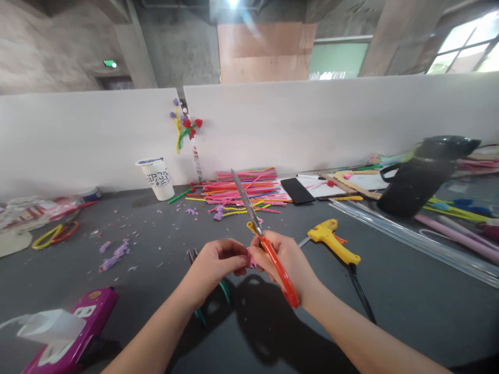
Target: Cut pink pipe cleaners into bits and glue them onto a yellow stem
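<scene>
In the middle of the view, my left hand (214,267) pinches a small pink-purple piece of craft material (252,258) between thumb and fingers. My right hand (292,262) touches the same piece with its fingertips. It also grips a pair of scissors (277,270) with red handles, the blades angled away from me and up to the left. Under my left hand lies a tool with green handles (225,291), mostly covered. Right of my right hand lies a yellow glue gun (333,241). My fingers hide much of the small piece.
A bundle of coloured pipe cleaners (241,192) lies ahead, beside a black phone (297,190). A white cup (157,179) stands back left, a black jug (419,179) right. Purple scraps (115,257), other scissors (55,235) and a magenta power strip (93,301) are left.
</scene>
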`<state>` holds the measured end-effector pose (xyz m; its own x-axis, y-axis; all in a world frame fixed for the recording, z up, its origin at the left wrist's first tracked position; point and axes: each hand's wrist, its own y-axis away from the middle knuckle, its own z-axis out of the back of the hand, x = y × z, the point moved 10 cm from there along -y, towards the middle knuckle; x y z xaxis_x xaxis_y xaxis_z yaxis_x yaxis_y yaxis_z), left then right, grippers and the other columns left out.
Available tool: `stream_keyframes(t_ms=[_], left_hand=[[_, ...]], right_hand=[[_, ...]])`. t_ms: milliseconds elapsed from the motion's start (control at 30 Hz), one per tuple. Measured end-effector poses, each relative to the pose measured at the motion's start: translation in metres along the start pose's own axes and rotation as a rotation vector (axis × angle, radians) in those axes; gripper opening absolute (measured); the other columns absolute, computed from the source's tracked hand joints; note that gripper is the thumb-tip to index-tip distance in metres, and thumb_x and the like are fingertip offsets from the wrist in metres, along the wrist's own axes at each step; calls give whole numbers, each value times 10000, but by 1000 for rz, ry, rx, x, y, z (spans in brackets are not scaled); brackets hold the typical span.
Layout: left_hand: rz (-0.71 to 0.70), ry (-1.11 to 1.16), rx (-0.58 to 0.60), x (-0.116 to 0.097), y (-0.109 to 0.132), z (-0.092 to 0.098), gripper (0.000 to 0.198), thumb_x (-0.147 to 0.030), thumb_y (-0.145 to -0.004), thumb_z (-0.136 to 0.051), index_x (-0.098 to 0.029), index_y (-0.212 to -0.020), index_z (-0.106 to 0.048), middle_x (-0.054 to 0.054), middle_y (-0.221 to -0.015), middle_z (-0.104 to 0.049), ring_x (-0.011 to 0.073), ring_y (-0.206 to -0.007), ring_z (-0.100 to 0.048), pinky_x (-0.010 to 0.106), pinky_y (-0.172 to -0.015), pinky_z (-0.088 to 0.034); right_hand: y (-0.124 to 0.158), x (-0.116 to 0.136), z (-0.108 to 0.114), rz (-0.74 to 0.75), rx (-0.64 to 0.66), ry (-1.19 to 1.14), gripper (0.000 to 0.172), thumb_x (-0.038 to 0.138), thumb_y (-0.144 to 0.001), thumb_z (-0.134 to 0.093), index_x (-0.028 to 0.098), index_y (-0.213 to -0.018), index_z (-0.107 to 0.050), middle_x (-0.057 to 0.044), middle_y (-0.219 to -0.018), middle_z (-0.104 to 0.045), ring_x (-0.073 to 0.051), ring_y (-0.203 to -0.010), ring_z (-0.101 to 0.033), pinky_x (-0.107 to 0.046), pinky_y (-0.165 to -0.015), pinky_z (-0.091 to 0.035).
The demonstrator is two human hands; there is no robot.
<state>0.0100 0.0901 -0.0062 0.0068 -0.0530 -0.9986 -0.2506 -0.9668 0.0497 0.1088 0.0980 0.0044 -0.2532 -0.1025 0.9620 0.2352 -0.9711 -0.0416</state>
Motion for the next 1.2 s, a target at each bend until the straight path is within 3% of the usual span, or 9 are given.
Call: stream_keyframes(t_ms=[267,367,467,633,900,1200], left_hand=[[-80,-177,-129,-5,2,7,100,-108,-620,-585,-160,-651,-665,6,-569,-611,127,-512,-531,223,-511,-412],[-108,-65,-179,-10,3,15,43,-146,-635,-620,-157,-660,-653,-8,-552,-592,115,-505,-522,218,-517,-410],[-184,139,-233,-18,4,28,54,-203,-659,-655,-153,-663,-634,-14,-572,-590,95,-523,-516,204,-541,-408],[-269,383,-254,-23,5,42,36,-164,-668,-659,-159,-650,-628,-28,-586,-590,70,-533,-512,175,-544,-403],[-341,442,-287,-30,9,51,40,-147,-690,-642,-176,-705,-663,-38,-601,-588,60,-538,-506,164,-552,-402],[-355,461,-283,-31,9,50,33,-141,-690,-645,-157,-661,-638,-34,-588,-583,61,-537,-513,164,-547,-404]], right_hand=[[-1,4,2,65,-63,106,133,300,-732,-476,188,-660,-473,74,-458,-449,-60,-361,-349,-182,-377,-287],[2,13,5,151,-63,202,195,374,-748,-486,194,-676,-470,54,-508,-478,-87,-428,-414,-197,-420,-315],[6,20,10,228,-101,449,223,414,-719,-530,206,-700,-450,43,-539,-506,-116,-487,-464,-208,-452,-313],[12,24,-2,338,-95,764,259,446,-725,-528,202,-792,-473,17,-586,-551,-143,-518,-516,-219,-470,-297],[15,26,-6,413,-144,979,290,465,-769,-453,180,-809,-490,-22,-619,-579,-176,-548,-563,-242,-483,-299],[17,25,-6,451,-200,1033,293,467,-794,-413,183,-786,-487,-15,-579,-583,-185,-508,-583,-242,-468,-282]])
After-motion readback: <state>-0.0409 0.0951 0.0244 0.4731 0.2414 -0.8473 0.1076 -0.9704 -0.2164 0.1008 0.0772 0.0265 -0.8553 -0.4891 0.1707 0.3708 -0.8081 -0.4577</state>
